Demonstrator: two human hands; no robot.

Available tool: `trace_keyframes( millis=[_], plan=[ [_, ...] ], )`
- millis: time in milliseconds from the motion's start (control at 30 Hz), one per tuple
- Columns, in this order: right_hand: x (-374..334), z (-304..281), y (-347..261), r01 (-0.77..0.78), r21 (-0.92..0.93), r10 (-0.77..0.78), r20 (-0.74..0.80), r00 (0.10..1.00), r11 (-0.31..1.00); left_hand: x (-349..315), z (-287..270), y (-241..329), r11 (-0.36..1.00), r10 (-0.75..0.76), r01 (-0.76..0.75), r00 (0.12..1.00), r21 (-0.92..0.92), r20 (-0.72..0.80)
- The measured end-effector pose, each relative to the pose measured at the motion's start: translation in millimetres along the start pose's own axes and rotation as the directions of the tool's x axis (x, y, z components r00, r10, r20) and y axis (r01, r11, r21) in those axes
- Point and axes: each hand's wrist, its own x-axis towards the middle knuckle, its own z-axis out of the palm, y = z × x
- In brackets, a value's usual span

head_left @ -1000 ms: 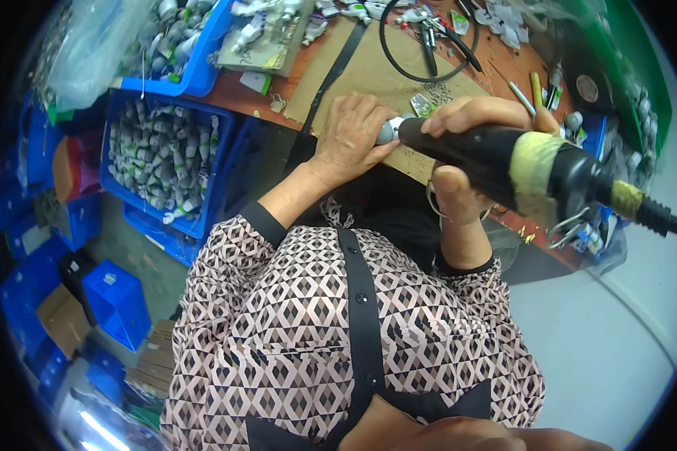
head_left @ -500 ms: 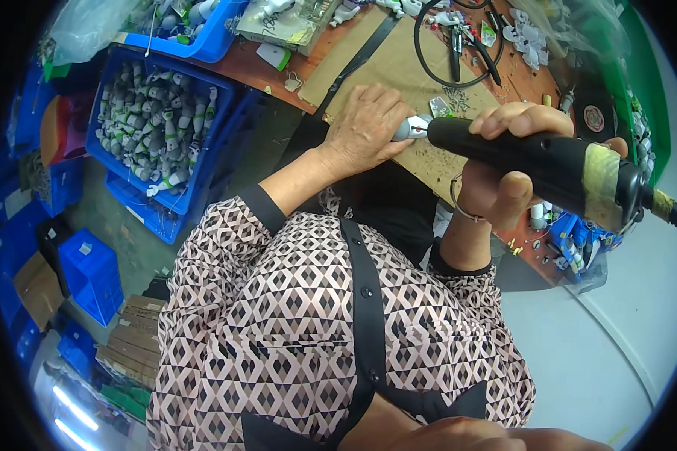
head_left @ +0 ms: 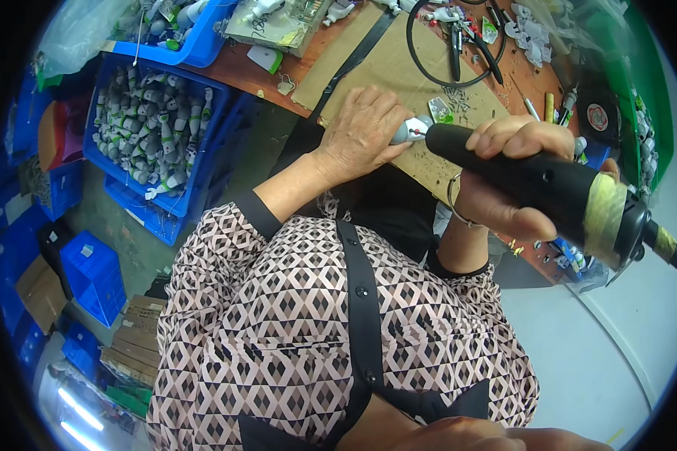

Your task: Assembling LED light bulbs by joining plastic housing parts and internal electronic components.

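Over the cardboard-covered bench, my left hand (head_left: 365, 131) is closed around a small white and grey plastic device (head_left: 408, 132) with a red spot on it; part of it is hidden by my fingers. My right hand (head_left: 515, 173) grips a black electric screwdriver (head_left: 530, 165) with yellow tape round its rear and a cable leading off to the right. The tool's front end points at the device, right beside it; whether the tip touches I cannot tell. A heap of small screws (head_left: 456, 98) lies on the cardboard (head_left: 384, 71) beyond my hands, next to a green and white piece (head_left: 440, 110).
Blue crates (head_left: 90, 139) full of white, grey and green units stand at the left. Pliers (head_left: 456, 56) and a looped black cable (head_left: 414, 41) lie at the back, near white plastic parts (head_left: 528, 37). A green bin (head_left: 663, 90) edges the right side.
The screwdriver's rear has tipped slightly down and toward me, its front staying by the device. My right thumb now lies along the tool. My left hand has barely moved.
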Motion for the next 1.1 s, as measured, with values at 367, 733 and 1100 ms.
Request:
trace_keyframes(
  millis=[367, 733, 1100],
  plan=[
    [-1, 0, -2, -0.128, 0.082, 0.118, 0.114, 0.986, 0.988, -2, -4, 0, 0.999, 0.024, -0.025, 0.999, 0.031, 0.035],
    [0, -4, -1, -0.07, 0.224, 0.028, 0.184, 0.982, 0.972, -2, -11, -8, 0.992, 0.037, -0.026, 0.995, -0.127, 0.092],
    [21, -1, -2, -0.145, -0.047, 0.143, -0.045, 0.989, 0.988, -1, -17, -2, 0.998, 0.06, -0.058, 0.979, -0.014, 0.195]
  ],
)
